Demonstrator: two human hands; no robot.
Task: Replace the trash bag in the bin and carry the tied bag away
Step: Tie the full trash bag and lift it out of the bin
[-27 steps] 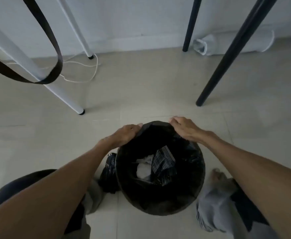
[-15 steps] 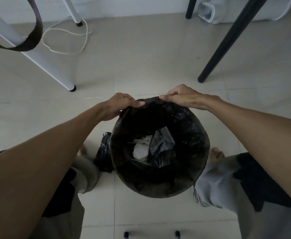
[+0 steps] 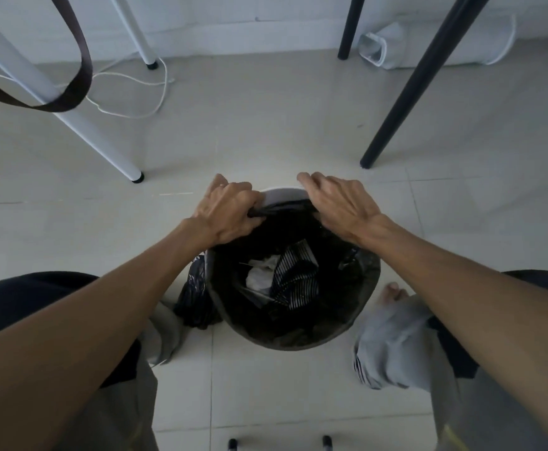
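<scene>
— Where is the bag?
— In the bin on the floor, between the person's feet, with trash inside.
— And the hands?
— Left hand and right hand each grip its far edge, pulled off the white rim.

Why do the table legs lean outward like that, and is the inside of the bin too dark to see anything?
Head view: the wide-angle lens splays the white table leg and black table leg outward. The light is dim and soft, with no glare. The black trash bag swallows detail, yet the white paper and striped wrapper inside still show. Left hand and right hand look sharp.
</scene>
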